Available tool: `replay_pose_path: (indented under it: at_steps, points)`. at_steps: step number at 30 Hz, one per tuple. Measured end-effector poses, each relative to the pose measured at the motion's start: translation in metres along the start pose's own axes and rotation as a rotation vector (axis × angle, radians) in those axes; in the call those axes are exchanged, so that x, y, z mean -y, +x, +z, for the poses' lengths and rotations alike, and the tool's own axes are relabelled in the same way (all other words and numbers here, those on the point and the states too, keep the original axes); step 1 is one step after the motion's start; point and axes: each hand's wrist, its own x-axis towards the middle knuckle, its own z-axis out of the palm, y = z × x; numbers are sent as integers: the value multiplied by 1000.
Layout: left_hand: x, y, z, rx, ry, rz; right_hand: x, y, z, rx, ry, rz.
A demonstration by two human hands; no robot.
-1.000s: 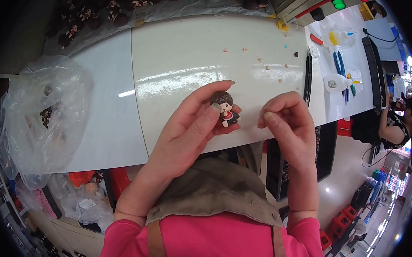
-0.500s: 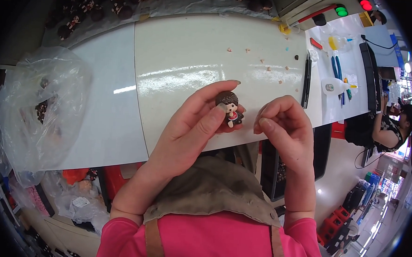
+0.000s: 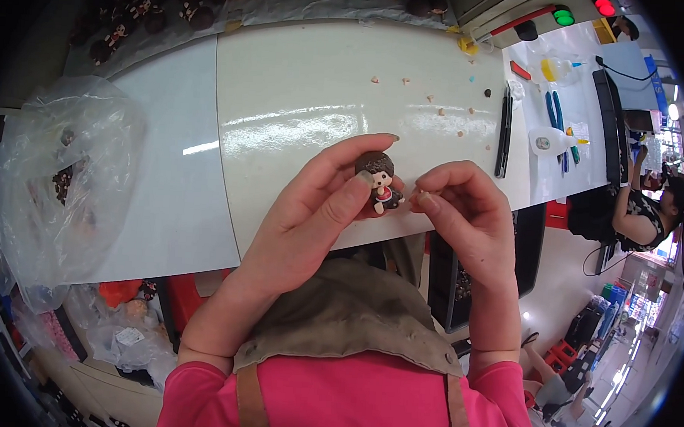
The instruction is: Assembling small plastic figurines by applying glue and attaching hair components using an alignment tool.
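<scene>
A small figurine (image 3: 384,193) with brown hair, a pale face and a red patch on its front sits upright in my left hand (image 3: 319,212). The thumb presses the figurine's side while the fingers curl behind it. Just right of the figurine is my right hand (image 3: 469,220), thumb and forefinger closed in a pinch. Whatever lies between those fingertips is too small to make out. Several tiny pale pieces (image 3: 441,112) are scattered on the white table (image 3: 303,72) beyond my hands.
A clear plastic bag (image 3: 65,183) with dark pieces lies at the left. Many similar figurines (image 3: 190,8) stand at the back. On the right are a black pen-like tool (image 3: 504,133), blue-handled pliers (image 3: 555,110) and white squeeze bottles (image 3: 551,142). A co-worker (image 3: 640,206) sits farther right.
My right hand has moved left, bringing its pinched fingertips closer to the figurine. The left hand keeps its hold on the figurine. A person has come into view at the lower right.
</scene>
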Motion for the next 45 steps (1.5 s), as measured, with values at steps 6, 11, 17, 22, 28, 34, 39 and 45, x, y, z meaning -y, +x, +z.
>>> replay_pose_path:
  at_steps: [6, 11, 17, 22, 28, 34, 39, 45]
  points:
    - [-1, 0, 2, -3, 6, 5, -7, 2, 2, -13, -47, -77]
    - [0, 0, 0, 10, 13, 3, -14, 3, 2, -52, -295, -199]
    - [0, 1, -1, 11, 19, 0, -11, 10, 0, -90, -726, -551]
    - [-2, 1, 0, -33, -79, -47, -14, 13, -1, -95, -766, -617]
    - [-6, 1, 2, -53, -92, -81, -14, 17, -8, -26, -968, -813]
    - [-5, 2, 2, -90, -145, -83, -15, 18, -13, 36, -1046, -826]
    - [-4, 2, -1, -53, -141, -87, -10, 18, -13, 71, -912, -753]
    - [-6, 1, 2, -64, -135, -99, -6, 19, -14, 106, -854, -737]
